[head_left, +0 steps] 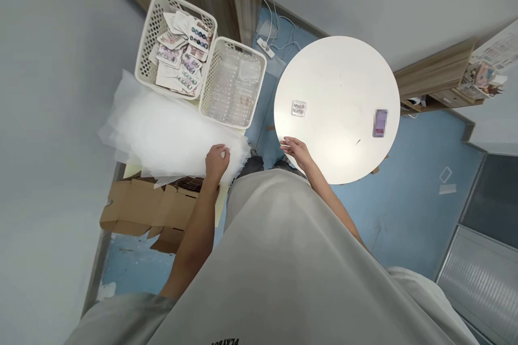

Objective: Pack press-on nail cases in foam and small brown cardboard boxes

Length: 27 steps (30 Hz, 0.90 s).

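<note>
My left hand (pixel 217 163) is over the right part of a stack of thin white translucent sheets (pixel 162 124). Its fingers are curled in toward the thumb, and whether a sheet is pinched between them I cannot make out. At the near left rim of a round white table (pixel 343 64), my right hand (pixel 296 151) hovers or rests with fingers stretched out and nothing visible in them. Just beyond it on the tabletop lies a small clear plastic case (pixel 298 108) with rows of small items inside.
Beyond the sheets stand two white baskets: one (pixel 146 38) with many cards of small coloured pieces, another (pixel 261 86) with clear plastic cases. Flattened cardboard boxes (pixel 141 202) lie at left. A purple blurred object (pixel 380 123) is on the table. A power strip (pixel 265 48) sits on the floor.
</note>
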{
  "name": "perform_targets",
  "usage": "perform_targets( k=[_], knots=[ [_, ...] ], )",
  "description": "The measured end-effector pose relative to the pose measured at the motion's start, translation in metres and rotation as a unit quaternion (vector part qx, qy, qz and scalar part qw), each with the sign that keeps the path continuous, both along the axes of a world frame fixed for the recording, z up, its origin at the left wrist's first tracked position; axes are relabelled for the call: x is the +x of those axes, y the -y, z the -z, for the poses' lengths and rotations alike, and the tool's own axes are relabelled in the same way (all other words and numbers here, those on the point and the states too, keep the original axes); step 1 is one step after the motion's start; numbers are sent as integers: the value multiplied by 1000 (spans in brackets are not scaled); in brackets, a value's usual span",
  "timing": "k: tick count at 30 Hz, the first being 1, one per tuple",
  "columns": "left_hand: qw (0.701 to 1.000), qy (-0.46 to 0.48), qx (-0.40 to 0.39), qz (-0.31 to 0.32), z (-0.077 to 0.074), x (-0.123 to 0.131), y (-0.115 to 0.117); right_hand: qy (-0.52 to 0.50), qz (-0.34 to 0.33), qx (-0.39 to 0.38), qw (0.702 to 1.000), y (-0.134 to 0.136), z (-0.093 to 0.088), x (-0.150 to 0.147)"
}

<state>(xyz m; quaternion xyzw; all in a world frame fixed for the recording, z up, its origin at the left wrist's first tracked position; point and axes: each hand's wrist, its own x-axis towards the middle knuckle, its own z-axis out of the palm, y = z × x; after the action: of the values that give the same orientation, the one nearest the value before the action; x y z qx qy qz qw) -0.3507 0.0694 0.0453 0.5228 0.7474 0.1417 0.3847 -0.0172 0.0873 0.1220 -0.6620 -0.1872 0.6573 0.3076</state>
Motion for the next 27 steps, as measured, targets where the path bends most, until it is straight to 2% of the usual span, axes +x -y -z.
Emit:
perform_targets(
  k=[5,8,11,13,15,18,20,22,24,27],
  knots=[
    [986,55,-33,-155,-6,-8,-3,-1,-1,-2,1000,0,0,-5],
    [950,125,-58,-279,-16,-15,-6,-1,3,-4,1000,2,-1,-8],
    [895,193,-32,-400,-34,-23,-11,-4,13,-5,1000,6,-4,-9],
    [872,206,10,-444,-51,-30,-17,-6,23,-7,1000,10,-6,-9],
    [862,185,64,-467,-72,-38,-24,-8,30,-7,999,15,-8,-9],
    [859,167,169,-453,-105,-49,-40,-17,44,-9,999,19,-10,-6],
    [865,164,242,-408,-127,-49,-54,-25,52,-4,998,20,-12,-1],
    [870,148,302,-360,-147,-39,-71,-37,54,9,998,18,-14,7],
    [873,121,350,-317,-165,-16,-88,-51,54,30,997,14,-19,17],
    [886,118,385,-229,-187,48,-104,-76,56,67,993,7,-32,37]
  ],
)
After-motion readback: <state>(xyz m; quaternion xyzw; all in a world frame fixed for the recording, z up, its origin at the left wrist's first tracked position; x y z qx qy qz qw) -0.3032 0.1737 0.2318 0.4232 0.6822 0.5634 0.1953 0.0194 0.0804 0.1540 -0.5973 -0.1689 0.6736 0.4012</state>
